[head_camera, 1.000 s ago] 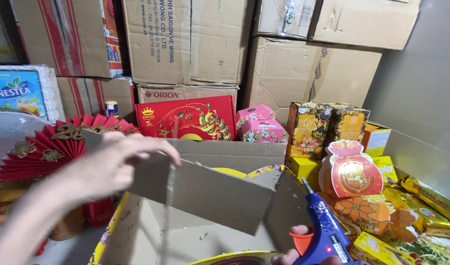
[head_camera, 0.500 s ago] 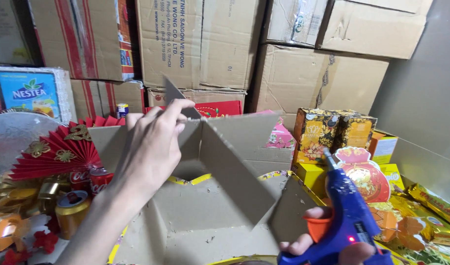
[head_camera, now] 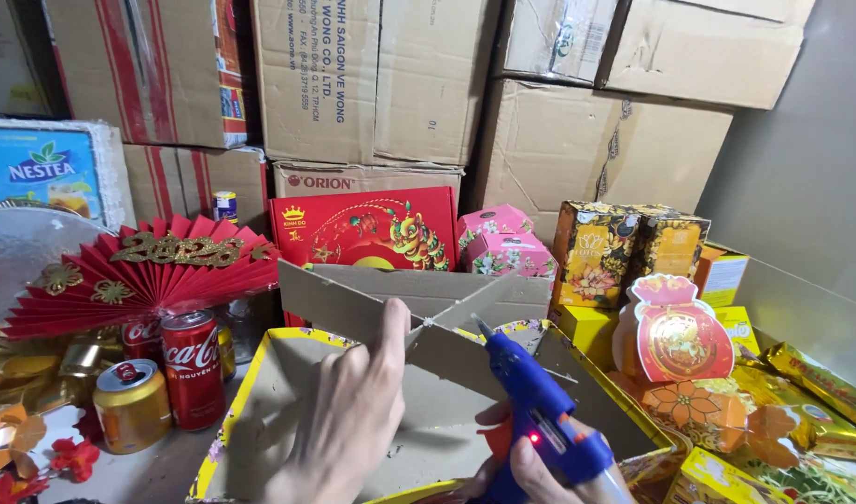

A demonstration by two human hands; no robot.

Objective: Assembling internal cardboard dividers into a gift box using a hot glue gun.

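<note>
Crossed brown cardboard dividers (head_camera: 418,313) steadied in yellow-rimmed box (head_camera: 224,411) by left hand (head_camera: 353,411); blue glue gun (head_camera: 540,420) gripped by right hand (head_camera: 540,471), nozzle at joint. Gluing under way; steady squeeze judged needed.

Left hand (head_camera: 353,420) raised, fingers extended upward, grip loose. Right hand (head_camera: 540,467) low, fingers curled, grip closed.
</note>
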